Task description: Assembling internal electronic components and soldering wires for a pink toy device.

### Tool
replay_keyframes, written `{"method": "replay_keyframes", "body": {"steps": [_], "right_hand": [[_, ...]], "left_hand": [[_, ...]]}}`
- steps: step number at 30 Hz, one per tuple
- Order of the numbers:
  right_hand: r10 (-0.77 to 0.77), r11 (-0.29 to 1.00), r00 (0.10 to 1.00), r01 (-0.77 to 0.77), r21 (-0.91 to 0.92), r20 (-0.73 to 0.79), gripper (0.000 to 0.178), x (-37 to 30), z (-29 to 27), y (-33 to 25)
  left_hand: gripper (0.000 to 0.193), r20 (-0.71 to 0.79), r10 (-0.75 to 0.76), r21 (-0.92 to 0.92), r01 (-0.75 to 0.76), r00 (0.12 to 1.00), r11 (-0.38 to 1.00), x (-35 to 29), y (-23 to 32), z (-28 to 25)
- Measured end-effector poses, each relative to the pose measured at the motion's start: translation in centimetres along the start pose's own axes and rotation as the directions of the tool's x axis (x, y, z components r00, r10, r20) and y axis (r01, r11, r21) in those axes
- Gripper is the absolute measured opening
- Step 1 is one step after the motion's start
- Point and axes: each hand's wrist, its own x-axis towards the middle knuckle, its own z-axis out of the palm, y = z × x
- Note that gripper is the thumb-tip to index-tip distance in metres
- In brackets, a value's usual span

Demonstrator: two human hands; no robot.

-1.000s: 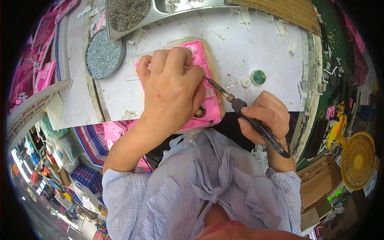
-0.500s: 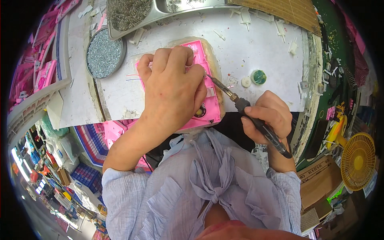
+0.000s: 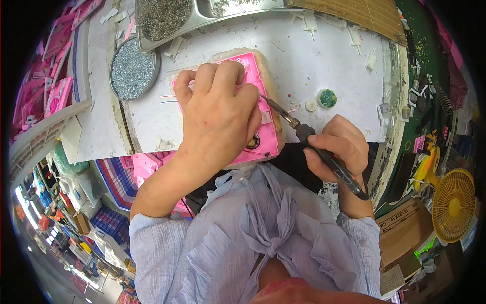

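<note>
Mid-frame, the left hand (image 3: 215, 116) arches over a pink plastic casing (image 3: 270, 137), its bent fingers (image 3: 205, 78) hiding whatever they may hold, while right of centre the right hand (image 3: 344, 147) grips a black-handled soldering iron (image 3: 329, 161), its tip pointing up and left at the casing's right side, near the left hand. On the white-topped table (image 3: 304, 61), a round dish (image 3: 157, 68) of small silvery screws (image 3: 132, 70) sits at upper left, below a metal tray (image 3: 210, 23) of springs (image 3: 163, 17) at the top edge.
</note>
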Motion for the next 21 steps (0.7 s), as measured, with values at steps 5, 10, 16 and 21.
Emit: {"method": "replay_keyframes", "body": {"steps": [5, 10, 16, 21], "right_hand": [[-0.004, 1.0, 1.0, 0.004, -0.001, -0.001, 0.035, 0.06, 0.22, -0.01], [-0.003, 1.0, 1.0, 0.003, -0.016, 0.024, 0.035, 0.02, 0.31, 0.0], [0.01, 1.0, 1.0, -0.01, -0.017, 0.016, 0.036, 0.07, 0.06, -0.18], [0.015, 1.0, 1.0, -0.015, -0.021, 0.0, 0.037, 0.03, -0.3, -0.2]], "left_hand": [[0.017, 0.018, -0.006, -0.02, 0.007, 1.0, 1.0, -0.06, -0.02, -0.16], [0.018, 0.004, 0.0, -0.014, 0.0, 1.0, 1.0, 0.03, -0.06, 0.03], [0.017, 0.012, -0.003, -0.015, 0.003, 1.0, 1.0, 0.01, -0.05, -0.11], [0.017, 0.024, -0.004, -0.016, 0.004, 1.0, 1.0, 0.01, -0.04, -0.19]]}}
